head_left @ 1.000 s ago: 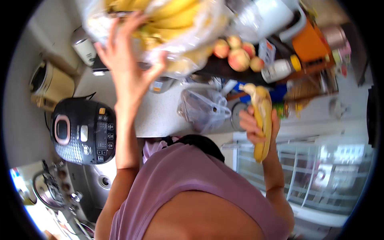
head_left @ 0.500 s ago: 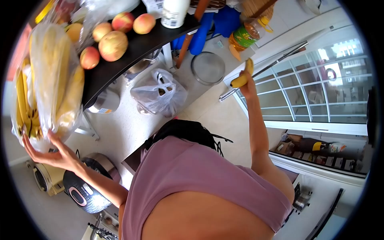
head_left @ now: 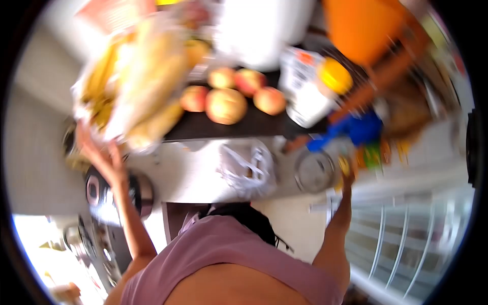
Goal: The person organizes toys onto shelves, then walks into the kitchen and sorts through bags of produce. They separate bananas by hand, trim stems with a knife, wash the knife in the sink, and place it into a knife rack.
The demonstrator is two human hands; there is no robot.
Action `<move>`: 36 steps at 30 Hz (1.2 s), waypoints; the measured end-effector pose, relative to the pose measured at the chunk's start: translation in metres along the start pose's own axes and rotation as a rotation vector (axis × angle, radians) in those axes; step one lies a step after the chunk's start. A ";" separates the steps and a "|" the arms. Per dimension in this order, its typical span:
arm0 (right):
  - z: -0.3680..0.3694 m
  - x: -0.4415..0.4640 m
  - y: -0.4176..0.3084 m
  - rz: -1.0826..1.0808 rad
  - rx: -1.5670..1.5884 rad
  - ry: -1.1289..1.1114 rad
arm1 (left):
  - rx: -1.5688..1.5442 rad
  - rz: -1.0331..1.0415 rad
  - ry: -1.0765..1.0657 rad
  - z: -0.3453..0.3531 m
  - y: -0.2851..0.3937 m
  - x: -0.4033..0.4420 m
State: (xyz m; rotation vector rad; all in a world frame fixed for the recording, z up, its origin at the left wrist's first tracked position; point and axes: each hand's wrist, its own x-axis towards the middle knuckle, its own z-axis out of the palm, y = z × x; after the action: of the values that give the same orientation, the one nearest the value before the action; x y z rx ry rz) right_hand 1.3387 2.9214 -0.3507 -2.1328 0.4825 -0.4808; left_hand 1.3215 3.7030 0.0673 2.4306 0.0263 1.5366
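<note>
Long yellow bananas (head_left: pixel 97 96) show inside a clear plastic bag (head_left: pixel 151 84) at the left end of the dark table. Against the bag's lower edge rests my left hand (head_left: pixel 101 158), its fingers and thumb spread apart and touching the plastic. Out on the right, my right hand (head_left: pixel 348 178) is closed around a single banana (head_left: pixel 344 163), blurred by motion. Several peaches (head_left: pixel 226 107) lie on the table beside the bag.
A white bottle with a yellow cap (head_left: pixel 315 99) stands on the dark table (head_left: pixel 195 127). Below are a tied plastic bag (head_left: pixel 248 170), a round glass lid (head_left: pixel 314 171) and a rice cooker (head_left: pixel 117 195). A gridded glass door (head_left: pixel 401 239) is at right.
The view has turned and shifted, so the table now lies level across the top and everything is blurred. My left hand is still at the bag, and my right hand keeps the banana.
</note>
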 end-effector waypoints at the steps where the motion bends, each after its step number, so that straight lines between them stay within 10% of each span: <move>1: 0.000 0.009 0.016 -0.042 -0.235 0.006 | 0.035 -0.025 -0.018 -0.002 0.006 0.004; 3: 0.009 0.031 0.120 -0.189 -0.508 0.080 | 0.072 -0.059 -0.056 -0.004 0.007 0.006; 6: 0.003 0.011 0.011 -0.279 -0.729 0.238 | 0.043 -0.094 -0.066 -0.007 0.000 0.005; 10: -0.023 -0.032 -0.172 0.100 -0.607 -0.623 | 0.093 -0.094 -0.094 -0.023 -0.017 0.004; 12: -0.009 -0.062 -0.282 0.327 -0.054 -1.138 | 0.080 -0.074 -0.016 -0.025 -0.028 0.013; 16: 0.023 -0.109 -0.538 -0.232 0.263 -1.483 | -0.137 -0.091 0.132 -0.017 -0.046 0.039; 26: 0.153 -0.155 -0.795 -1.773 -0.355 -0.673 | -0.200 0.215 -0.066 -0.006 -0.023 0.011; 36: 0.129 -0.156 -0.780 -1.649 -0.536 -0.680 | -0.224 0.272 0.031 -0.009 -0.028 -0.003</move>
State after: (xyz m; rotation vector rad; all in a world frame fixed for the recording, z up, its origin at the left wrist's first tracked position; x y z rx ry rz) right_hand 1.3982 3.5104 0.1954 -2.5637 -1.8318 -0.4106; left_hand 1.3161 3.7317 0.0617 2.3041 -0.4632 1.5870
